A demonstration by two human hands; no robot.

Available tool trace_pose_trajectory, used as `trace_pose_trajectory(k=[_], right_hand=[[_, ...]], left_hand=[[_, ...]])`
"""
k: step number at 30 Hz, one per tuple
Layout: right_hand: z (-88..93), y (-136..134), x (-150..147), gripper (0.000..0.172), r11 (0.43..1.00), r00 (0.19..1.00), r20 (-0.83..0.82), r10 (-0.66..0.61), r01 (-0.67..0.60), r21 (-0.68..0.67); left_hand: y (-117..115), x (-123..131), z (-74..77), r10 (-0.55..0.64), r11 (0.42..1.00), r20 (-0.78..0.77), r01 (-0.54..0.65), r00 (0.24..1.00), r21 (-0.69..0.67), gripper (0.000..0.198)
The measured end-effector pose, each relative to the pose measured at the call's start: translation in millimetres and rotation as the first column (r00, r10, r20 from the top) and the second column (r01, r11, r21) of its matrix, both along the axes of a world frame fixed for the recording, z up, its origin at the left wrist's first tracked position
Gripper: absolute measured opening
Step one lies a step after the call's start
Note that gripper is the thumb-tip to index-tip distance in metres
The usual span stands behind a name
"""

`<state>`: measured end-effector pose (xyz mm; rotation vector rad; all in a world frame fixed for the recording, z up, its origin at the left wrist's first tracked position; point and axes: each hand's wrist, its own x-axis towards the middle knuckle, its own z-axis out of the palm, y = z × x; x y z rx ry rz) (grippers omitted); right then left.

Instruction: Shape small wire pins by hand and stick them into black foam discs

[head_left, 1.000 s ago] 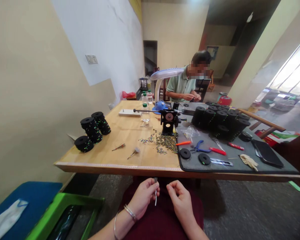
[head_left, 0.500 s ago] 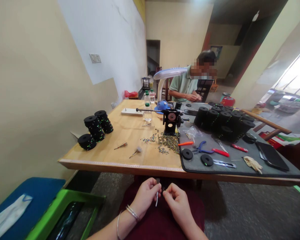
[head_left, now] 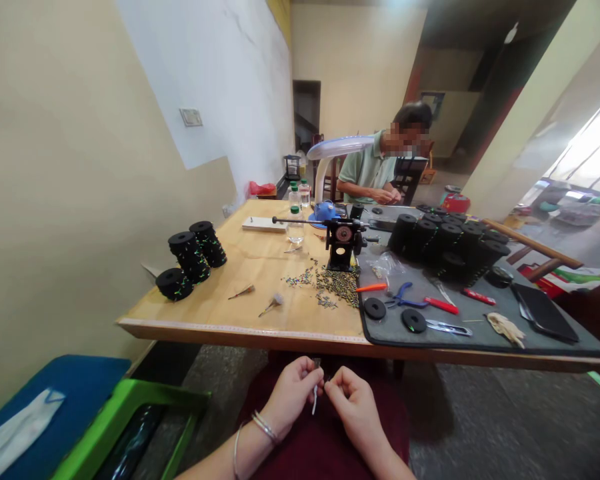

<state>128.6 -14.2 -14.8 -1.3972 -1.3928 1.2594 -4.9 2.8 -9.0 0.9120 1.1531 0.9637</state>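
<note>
While both hands meet over the lap, just below the table (head_left: pixel 230 325) edge, the left hand (head_left: pixel 289 392) pinches a small white stick (head_left: pixel 314 398) upright and the right hand (head_left: pixel 354 401) closes its fingertips beside the stick's top, likely to work its tip close up. Far back on the table, a green-capped bottle (head_left: pixel 295 230) holds clear liquid; what fills the green bin (head_left: pixel 130 400) is too dark to tell.
</note>
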Motion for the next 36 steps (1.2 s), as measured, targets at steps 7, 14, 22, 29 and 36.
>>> trace_pose_trajectory(k=[7,14,22,29,36], right_hand=[[2.6,1.9,-1.2,0.032,1.000,1.000,-0.022,-0.014,0.013,-0.015],[2.1,1.5,-0.6,0.033,1.000,0.999,-0.025,-0.024,0.024,-0.015],[-6.3,3.6,1.2,0.033,0.999,0.999,-0.020,-0.036,0.036,0.012],[-9.2,4.4,2.2,0.032,0.997,0.999,0.004,-0.054,0.054,0.047],[-5.8,3.7,3.2,0.034,1.000,0.999,-0.034,-0.028,0.028,-0.005]], left_hand=[[-0.8,0.1,0.2,0.008,1.000,0.003,-0.008,1.000,-0.001,0.035],[-0.6,1.4,3.6,0.014,1.000,0.005,-0.014,1.000,0.001,0.038],[-2.5,0.5,1.7,-0.008,0.997,-0.087,0.014,0.996,0.072,0.034],[-6.3,-2.1,-3.3,-0.014,0.977,-0.147,0.045,0.989,0.207,0.028],[-6.9,-3.1,-4.4,-0.057,0.961,-0.244,0.119,0.968,0.248,0.022]])
